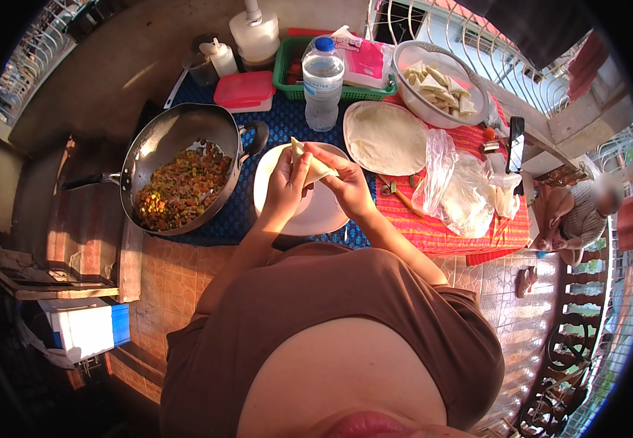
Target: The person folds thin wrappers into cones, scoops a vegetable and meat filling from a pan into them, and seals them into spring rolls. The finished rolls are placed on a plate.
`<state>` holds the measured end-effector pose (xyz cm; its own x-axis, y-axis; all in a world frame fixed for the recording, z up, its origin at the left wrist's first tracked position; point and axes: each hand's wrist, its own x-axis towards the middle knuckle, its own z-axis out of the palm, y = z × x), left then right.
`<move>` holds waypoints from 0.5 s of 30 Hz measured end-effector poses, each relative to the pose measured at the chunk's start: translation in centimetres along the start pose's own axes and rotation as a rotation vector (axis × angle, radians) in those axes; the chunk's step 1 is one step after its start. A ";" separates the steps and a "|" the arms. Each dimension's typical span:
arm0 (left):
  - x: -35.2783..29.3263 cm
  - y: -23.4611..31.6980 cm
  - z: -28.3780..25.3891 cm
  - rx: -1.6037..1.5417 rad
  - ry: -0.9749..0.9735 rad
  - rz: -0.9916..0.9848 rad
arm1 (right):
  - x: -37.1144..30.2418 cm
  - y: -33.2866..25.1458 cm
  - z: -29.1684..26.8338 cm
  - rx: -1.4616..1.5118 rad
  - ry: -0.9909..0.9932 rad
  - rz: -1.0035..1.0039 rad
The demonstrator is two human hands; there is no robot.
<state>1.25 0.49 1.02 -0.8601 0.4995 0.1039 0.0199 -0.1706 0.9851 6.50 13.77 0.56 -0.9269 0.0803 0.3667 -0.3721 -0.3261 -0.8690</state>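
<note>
Both of my hands hold a pale folded wrapper (pixel 317 171), shaped into a small triangle with a pointed tip standing up. My left hand (pixel 286 188) grips its left side, and my right hand (pixel 348 188) presses its right side with the fingers. What lies inside the fold is hidden. Just below the hands is a white plate (pixel 315 219). To the left stands a wok (pixel 132 169) with a chopped, colourful filling (pixel 185 186). A plate of flat round wrappers (pixel 386 137) sits to the right of the hands.
A clear bowl (pixel 483 109) at the back right holds several folded triangles (pixel 440 89). Near the hands stands a water bottle (pixel 323 95), before a green basket (pixel 287 66). Plastic bags (pixel 466 204) and a spoon (pixel 402 198) lie right. Another person (pixel 579 212) sits far right.
</note>
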 end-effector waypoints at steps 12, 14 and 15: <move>0.0 0.7 0.5 0.028 -0.048 -0.020 | -0.4 1.5 -0.5 0.252 0.185 -0.015; 0.2 0.2 0.3 0.058 -0.029 -0.022 | -0.3 0.9 -0.8 0.312 0.130 0.007; 0.4 0.2 0.0 0.118 -0.014 -0.040 | -0.3 0.8 -1.2 0.277 0.103 0.053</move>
<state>0.92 0.69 1.27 -0.8542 0.5158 0.0657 0.0465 -0.0500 0.9977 6.39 14.64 -0.62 -0.9502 0.1469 0.2750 -0.3081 -0.5761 -0.7570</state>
